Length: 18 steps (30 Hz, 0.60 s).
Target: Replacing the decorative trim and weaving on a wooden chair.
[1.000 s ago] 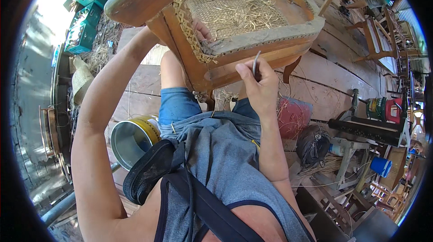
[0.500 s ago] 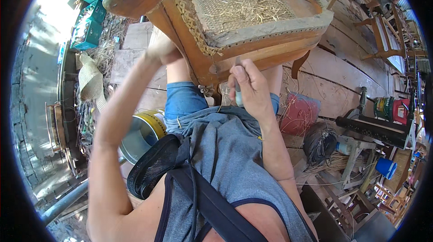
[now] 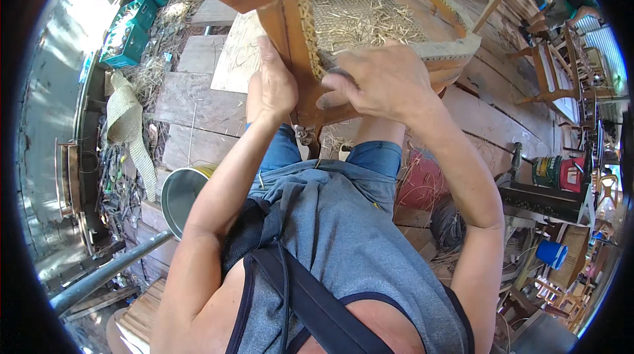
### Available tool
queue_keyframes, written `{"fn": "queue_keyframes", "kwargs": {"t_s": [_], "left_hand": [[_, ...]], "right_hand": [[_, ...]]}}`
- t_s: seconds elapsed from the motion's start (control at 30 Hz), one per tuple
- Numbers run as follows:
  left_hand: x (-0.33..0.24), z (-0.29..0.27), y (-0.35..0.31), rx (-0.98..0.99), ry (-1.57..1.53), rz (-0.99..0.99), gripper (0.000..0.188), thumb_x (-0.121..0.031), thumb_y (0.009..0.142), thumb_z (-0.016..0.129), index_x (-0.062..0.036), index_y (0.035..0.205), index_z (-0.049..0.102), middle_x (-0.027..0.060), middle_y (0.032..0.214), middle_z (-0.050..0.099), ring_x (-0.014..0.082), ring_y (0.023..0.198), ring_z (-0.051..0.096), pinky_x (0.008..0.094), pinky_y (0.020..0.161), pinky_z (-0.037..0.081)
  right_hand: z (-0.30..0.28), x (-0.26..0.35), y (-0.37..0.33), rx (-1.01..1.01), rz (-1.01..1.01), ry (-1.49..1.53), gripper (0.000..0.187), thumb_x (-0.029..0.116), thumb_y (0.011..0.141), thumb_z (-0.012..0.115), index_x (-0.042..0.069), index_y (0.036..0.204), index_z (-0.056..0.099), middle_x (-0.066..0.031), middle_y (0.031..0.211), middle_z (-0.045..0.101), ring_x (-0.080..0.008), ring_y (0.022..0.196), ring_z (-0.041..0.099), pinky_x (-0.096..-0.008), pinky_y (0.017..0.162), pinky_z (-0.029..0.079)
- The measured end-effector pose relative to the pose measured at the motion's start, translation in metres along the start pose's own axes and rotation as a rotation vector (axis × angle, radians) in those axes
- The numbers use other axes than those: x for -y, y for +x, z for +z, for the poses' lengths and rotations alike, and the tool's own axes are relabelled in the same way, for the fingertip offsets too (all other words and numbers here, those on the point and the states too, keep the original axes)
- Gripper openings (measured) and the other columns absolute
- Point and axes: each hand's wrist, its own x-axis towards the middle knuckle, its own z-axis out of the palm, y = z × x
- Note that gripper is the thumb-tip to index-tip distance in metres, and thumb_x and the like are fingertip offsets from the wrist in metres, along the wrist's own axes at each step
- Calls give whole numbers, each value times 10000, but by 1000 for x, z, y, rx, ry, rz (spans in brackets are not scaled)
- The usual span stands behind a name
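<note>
A wooden chair frame (image 3: 284,30) with a woven cane panel (image 3: 363,14) lies tilted over my knees. Braided cane edging runs along its curved side, and loose straw bits lie on the panel. My left hand (image 3: 274,86) holds the outer side of the frame, its fingers pointing up along the wood. Over the near corner of the panel, my right hand (image 3: 386,80) is bent with thumb and fingers drawn together by the front rail (image 3: 439,60). The fingers are partly blurred, and whatever they hold is mostly hidden.
A metal bucket (image 3: 181,199) stands left of my legs, near a grey pipe (image 3: 112,271). Torn woven matting (image 3: 125,119) and green crates (image 3: 125,43) lie farther left. To the right are a red container (image 3: 422,179), a blue bucket (image 3: 551,253) and other chairs (image 3: 555,83).
My right hand has moved up from the front rail to the panel's corner; the pale-handled tool it held no longer shows clearly. The chair has shifted, and my left hand shows more fully.
</note>
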Motion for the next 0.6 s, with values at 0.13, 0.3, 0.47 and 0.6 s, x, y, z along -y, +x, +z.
{"fn": "queue_keyframes", "kwargs": {"t_s": [0.13,0.3,0.47,0.6], "left_hand": [[7,4,16,32,-144,30,742,-619,1029,204,-22,1376,477,115,1196,636,211,1082,616,339,954,491],[20,6,41,114,-51,317,734,-588,1043,198,10,1254,569,117,1036,690,198,931,658,326,867,524],[13,5,46,178,-79,313,701,-534,1064,191,28,1211,582,122,1020,694,198,924,663,324,855,527],[18,1,57,141,-4,322,692,-509,1071,187,36,1168,602,122,1011,695,192,914,661,321,846,526]], "right_hand": [[-9,49,-10,261,-35,333,362,412,946,636,75,862,737,-100,787,709,-213,711,690,-363,655,536],[-2,-22,-11,-275,565,1274,464,486,995,538,84,797,660,-6,586,551,-137,510,512,-327,502,425],[-47,-72,5,-856,458,1881,308,316,1046,471,36,1055,600,1,726,512,-82,554,457,-252,528,409],[-5,-12,-18,-416,491,1710,255,171,1001,516,41,1220,539,-43,801,558,-187,626,602,-364,583,555]]}}
